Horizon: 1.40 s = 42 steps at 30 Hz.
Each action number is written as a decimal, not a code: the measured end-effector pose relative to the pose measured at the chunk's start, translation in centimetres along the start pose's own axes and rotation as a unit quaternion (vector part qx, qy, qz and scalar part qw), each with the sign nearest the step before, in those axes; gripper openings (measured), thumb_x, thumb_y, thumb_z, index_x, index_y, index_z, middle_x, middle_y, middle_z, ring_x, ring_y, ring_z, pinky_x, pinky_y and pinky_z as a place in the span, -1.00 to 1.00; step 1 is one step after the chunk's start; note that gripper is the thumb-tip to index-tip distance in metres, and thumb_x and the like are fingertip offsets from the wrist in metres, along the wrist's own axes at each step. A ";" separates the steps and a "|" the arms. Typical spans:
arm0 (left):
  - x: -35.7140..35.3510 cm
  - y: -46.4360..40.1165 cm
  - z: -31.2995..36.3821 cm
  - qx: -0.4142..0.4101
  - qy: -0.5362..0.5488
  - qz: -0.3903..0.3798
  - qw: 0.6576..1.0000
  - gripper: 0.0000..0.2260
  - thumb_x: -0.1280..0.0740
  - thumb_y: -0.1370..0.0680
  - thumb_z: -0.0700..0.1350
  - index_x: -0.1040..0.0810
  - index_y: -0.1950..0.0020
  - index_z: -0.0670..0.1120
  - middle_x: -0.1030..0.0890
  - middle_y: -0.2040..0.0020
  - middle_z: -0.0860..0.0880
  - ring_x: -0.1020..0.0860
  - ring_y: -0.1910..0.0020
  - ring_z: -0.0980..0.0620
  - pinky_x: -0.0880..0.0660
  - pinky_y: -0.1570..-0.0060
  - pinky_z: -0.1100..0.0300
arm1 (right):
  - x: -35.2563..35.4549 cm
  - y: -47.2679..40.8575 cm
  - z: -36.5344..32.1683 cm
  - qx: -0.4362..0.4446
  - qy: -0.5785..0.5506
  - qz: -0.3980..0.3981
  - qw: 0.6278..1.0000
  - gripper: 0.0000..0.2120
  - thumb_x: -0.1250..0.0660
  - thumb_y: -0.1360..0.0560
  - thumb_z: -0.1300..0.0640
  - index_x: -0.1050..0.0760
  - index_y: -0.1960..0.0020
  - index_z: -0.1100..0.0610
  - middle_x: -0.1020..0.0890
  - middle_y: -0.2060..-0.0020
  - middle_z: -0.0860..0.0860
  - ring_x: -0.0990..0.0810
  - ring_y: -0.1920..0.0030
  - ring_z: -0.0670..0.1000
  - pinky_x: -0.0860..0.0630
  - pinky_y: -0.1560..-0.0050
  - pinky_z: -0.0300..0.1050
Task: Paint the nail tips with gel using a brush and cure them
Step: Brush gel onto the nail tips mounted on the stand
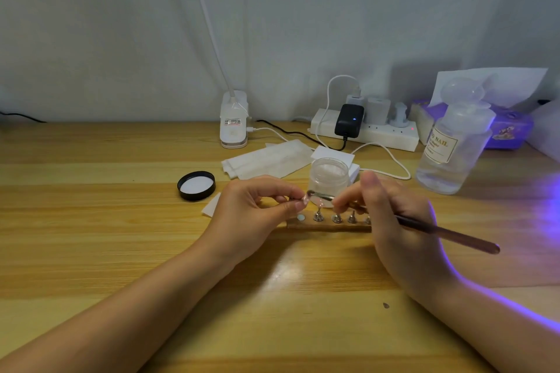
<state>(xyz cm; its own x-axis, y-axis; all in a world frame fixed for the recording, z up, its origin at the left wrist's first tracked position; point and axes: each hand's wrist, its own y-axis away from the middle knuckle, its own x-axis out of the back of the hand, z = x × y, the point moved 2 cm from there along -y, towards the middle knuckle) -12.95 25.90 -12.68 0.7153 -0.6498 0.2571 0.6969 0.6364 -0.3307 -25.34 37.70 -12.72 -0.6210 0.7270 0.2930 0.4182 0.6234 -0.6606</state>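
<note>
left hand (257,206): thumb and forefinger pinched on a clear nail tip (305,199). right hand (394,215): fingers curled round a brush (439,232), bristle end meeting the tip. just behind the pinch: open clear jar (328,175), whitish contents. left of it: black lid (196,185), white liner up. below the grip: wooden holder (328,225) with metal stands. far right: clear bottle (451,148), colourless liquid low inside.

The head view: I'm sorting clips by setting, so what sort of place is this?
Probably a home nail-craft desk: a wooden table against a wall, with a power strip, a nail liquid bottle and a nail-tip stand.
</note>
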 end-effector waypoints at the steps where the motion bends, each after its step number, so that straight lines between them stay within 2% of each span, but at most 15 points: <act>1: 0.0 0.0 0.0 -0.001 -0.002 0.000 1.000 -0.86 -0.47 -0.35 -0.25 -0.67 0.24 0.00 -0.63 0.29 0.17 -0.49 0.26 0.27 -0.38 0.29 0.49 | 0.1 -0.1 0.3 -0.031 -0.019 0.013 0.999 -0.62 -0.10 -0.54 -0.08 -0.56 0.30 0.02 -0.62 0.34 -0.07 -0.58 0.23 -0.10 -0.45 0.09 -0.14; 3: 0.0 -0.1 0.0 -0.001 -0.004 -0.001 1.000 -0.88 -0.47 -0.35 -0.24 -0.67 0.23 -0.01 -0.63 0.28 0.16 -0.49 0.26 0.26 -0.38 0.29 0.49 | 0.2 0.0 0.5 -0.055 -0.043 0.022 0.997 -0.62 -0.11 -0.54 -0.08 -0.57 0.29 0.04 -0.63 0.33 -0.06 -0.59 0.23 -0.09 -0.46 0.13 -0.19; 6: 0.0 -0.1 -0.1 -0.001 -0.004 0.000 1.000 -0.86 -0.47 -0.35 -0.26 -0.67 0.24 -0.01 -0.63 0.29 0.16 -0.48 0.26 0.27 -0.37 0.31 0.48 | 0.1 0.2 -0.4 0.013 -0.006 -0.002 1.000 -0.61 -0.06 -0.55 -0.09 -0.54 0.30 0.00 -0.61 0.34 -0.08 -0.57 0.22 -0.07 -0.43 0.05 0.05; 8: 0.0 -0.1 -0.1 -0.001 0.002 0.002 1.000 -0.84 -0.47 -0.34 -0.29 -0.67 0.24 -0.02 -0.63 0.30 0.15 -0.47 0.27 0.27 -0.37 0.32 0.47 | -0.1 0.3 -0.8 0.056 0.018 -0.021 0.998 -0.61 -0.03 -0.57 -0.11 -0.52 0.28 -0.06 -0.59 0.36 -0.12 -0.56 0.22 -0.11 -0.42 0.07 0.08; 11: 0.0 -0.1 -0.2 -0.001 0.003 0.001 1.000 -0.86 -0.47 -0.34 -0.28 -0.68 0.23 -0.04 -0.64 0.28 0.10 -0.48 0.25 0.25 -0.39 0.31 0.45 | -0.1 0.0 -0.1 -0.004 -0.007 -0.006 1.000 -0.63 -0.08 -0.57 -0.04 -0.54 0.29 -0.02 -0.62 0.35 -0.06 -0.58 0.23 -0.11 -0.44 0.07 -0.07; 14: 0.0 0.0 -0.1 -0.001 0.005 0.000 1.000 -0.88 -0.47 -0.34 -0.28 -0.68 0.23 -0.06 -0.64 0.28 0.10 -0.48 0.25 0.23 -0.40 0.31 0.44 | 0.2 -0.1 0.4 -0.057 -0.057 0.025 0.996 -0.62 -0.08 -0.55 -0.01 -0.56 0.30 0.04 -0.63 0.33 -0.02 -0.59 0.26 -0.09 -0.47 0.16 -0.24; 19: 0.0 -0.1 -0.1 -0.003 -0.003 0.003 1.000 -0.85 -0.47 -0.33 -0.29 -0.67 0.23 -0.04 -0.63 0.27 0.06 -0.49 0.23 0.18 -0.43 0.28 0.38 | -0.1 0.3 -0.6 0.045 0.010 -0.017 0.999 -0.63 -0.02 -0.54 0.01 -0.52 0.31 -0.03 -0.58 0.39 -0.09 -0.55 0.25 -0.09 -0.42 0.10 0.02; 22: 0.0 -0.1 -0.2 0.000 -0.003 0.003 1.000 -0.86 -0.47 -0.34 -0.28 -0.68 0.24 -0.03 -0.64 0.27 0.07 -0.50 0.22 0.17 -0.45 0.24 0.34 | 0.0 0.1 0.0 -0.010 -0.017 -0.007 1.000 -0.62 -0.05 -0.54 -0.05 -0.54 0.31 -0.01 -0.61 0.37 -0.05 -0.58 0.25 -0.10 -0.44 0.08 -0.11; 25: 0.0 -0.1 -0.1 0.000 0.003 0.000 1.000 -0.87 -0.47 -0.34 -0.28 -0.68 0.23 -0.05 -0.64 0.27 0.08 -0.50 0.21 0.16 -0.46 0.25 0.35 | 0.2 -0.2 0.6 -0.065 -0.071 0.023 0.995 -0.61 -0.07 -0.55 -0.01 -0.56 0.30 0.05 -0.63 0.35 -0.03 -0.59 0.27 -0.09 -0.46 0.18 -0.30; 31: -0.1 0.0 0.0 0.000 0.002 -0.001 1.000 -0.87 -0.46 -0.34 -0.30 -0.67 0.21 -0.09 -0.63 0.24 0.01 -0.49 0.22 0.15 -0.44 0.25 0.36 | -0.2 0.3 -0.4 0.039 0.010 -0.020 0.999 -0.63 -0.02 -0.56 -0.04 -0.51 0.29 -0.07 -0.60 0.32 -0.09 -0.56 0.23 -0.10 -0.41 0.07 0.01; 33: -0.1 0.0 0.1 0.003 0.005 -0.001 1.000 -0.88 -0.46 -0.35 -0.29 -0.68 0.21 -0.08 -0.64 0.28 0.06 -0.50 0.23 0.19 -0.42 0.25 0.41 | -0.1 0.1 0.0 -0.007 -0.011 -0.006 1.000 -0.62 -0.05 -0.55 -0.07 -0.53 0.31 -0.05 -0.61 0.34 -0.08 -0.58 0.24 -0.09 -0.43 0.07 -0.05; 35: -0.1 0.0 0.1 0.008 0.013 0.002 1.000 -0.90 -0.46 -0.35 -0.27 -0.68 0.22 -0.09 -0.64 0.31 0.10 -0.50 0.26 0.23 -0.41 0.27 0.45 | 0.1 -0.1 0.4 -0.055 -0.052 0.023 0.997 -0.61 -0.08 -0.56 -0.06 -0.55 0.31 0.00 -0.62 0.35 -0.05 -0.58 0.26 -0.09 -0.45 0.14 -0.20; 37: -0.1 0.0 0.0 0.016 0.025 0.009 1.000 -0.89 -0.47 -0.35 -0.26 -0.68 0.23 -0.06 -0.64 0.32 0.10 -0.52 0.28 0.25 -0.42 0.30 0.46 | 0.2 0.0 0.4 -0.050 -0.060 0.029 0.997 -0.60 -0.07 -0.57 -0.06 -0.56 0.29 0.03 -0.62 0.34 -0.04 -0.58 0.25 -0.09 -0.45 0.15 -0.26; 40: -0.1 0.0 0.0 0.021 0.033 0.018 0.999 -0.81 -0.47 -0.34 -0.28 -0.67 0.28 0.03 -0.64 0.34 0.13 -0.53 0.30 0.28 -0.43 0.32 0.47 | -0.1 0.2 -0.3 0.035 0.001 -0.006 0.999 -0.59 -0.02 -0.57 -0.09 -0.53 0.28 -0.02 -0.59 0.32 -0.06 -0.57 0.21 -0.04 -0.44 0.05 0.07; 42: -0.1 0.0 0.1 0.022 0.032 0.017 0.999 -0.80 -0.47 -0.34 -0.29 -0.67 0.28 0.04 -0.65 0.33 0.13 -0.54 0.29 0.28 -0.43 0.31 0.47 | -0.2 0.2 -0.3 0.047 0.016 -0.020 0.999 -0.59 -0.01 -0.57 -0.10 -0.52 0.29 -0.05 -0.59 0.31 -0.06 -0.57 0.21 -0.04 -0.43 0.06 0.14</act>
<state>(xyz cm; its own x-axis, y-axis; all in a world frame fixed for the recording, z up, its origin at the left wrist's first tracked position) -13.02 25.99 -12.66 0.7353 -0.6515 0.1869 0.6744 0.6757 -0.2977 -24.93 37.73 -12.74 -0.6137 0.7120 0.3412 0.3281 0.6231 -0.7100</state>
